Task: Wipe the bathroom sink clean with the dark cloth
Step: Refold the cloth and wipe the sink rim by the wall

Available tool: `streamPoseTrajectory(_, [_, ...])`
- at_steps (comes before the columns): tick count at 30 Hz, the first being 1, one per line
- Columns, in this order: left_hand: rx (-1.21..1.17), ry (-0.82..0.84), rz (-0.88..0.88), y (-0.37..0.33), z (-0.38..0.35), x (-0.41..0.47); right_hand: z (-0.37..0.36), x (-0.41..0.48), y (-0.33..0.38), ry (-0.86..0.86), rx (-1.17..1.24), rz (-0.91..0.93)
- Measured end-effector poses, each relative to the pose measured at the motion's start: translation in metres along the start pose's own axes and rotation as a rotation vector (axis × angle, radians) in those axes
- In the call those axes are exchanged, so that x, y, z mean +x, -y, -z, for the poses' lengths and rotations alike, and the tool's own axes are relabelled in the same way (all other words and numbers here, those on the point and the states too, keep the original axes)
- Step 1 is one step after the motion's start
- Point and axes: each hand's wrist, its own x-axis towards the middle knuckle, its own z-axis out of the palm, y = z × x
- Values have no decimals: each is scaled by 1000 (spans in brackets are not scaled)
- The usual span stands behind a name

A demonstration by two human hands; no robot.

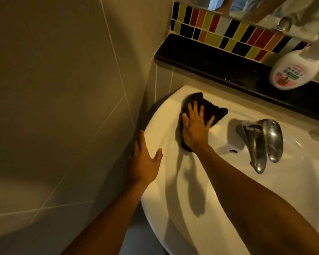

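The white bathroom sink (166, 115) fills the lower right of the head view, its left rim close to the tiled wall. A dark cloth (213, 111) lies flat on the sink's back-left ledge. My right hand (195, 126) presses down on the cloth with the fingers spread, covering its lower part. My left hand (145, 161) rests on the sink's left outer edge, fingers apart, holding nothing. The basin itself is mostly hidden under my right forearm.
A chrome tap (260, 142) stands right of the cloth, with a small overflow hole (233, 151) beside it. A white soap bottle (295, 70) sits on the black ledge (201, 57) under coloured mosaic tiles. A beige tiled wall (63, 89) is at the left.
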Motion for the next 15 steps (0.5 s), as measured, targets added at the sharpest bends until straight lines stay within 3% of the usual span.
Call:
streamPoseTrajectory(9, [-11, -12, 3, 0, -2, 2, -9, 32, 29, 2, -3, 244])
streamPoseTrajectory(15, [-221, 7, 71, 0, 4, 0, -8, 0, 33, 264, -3, 477])
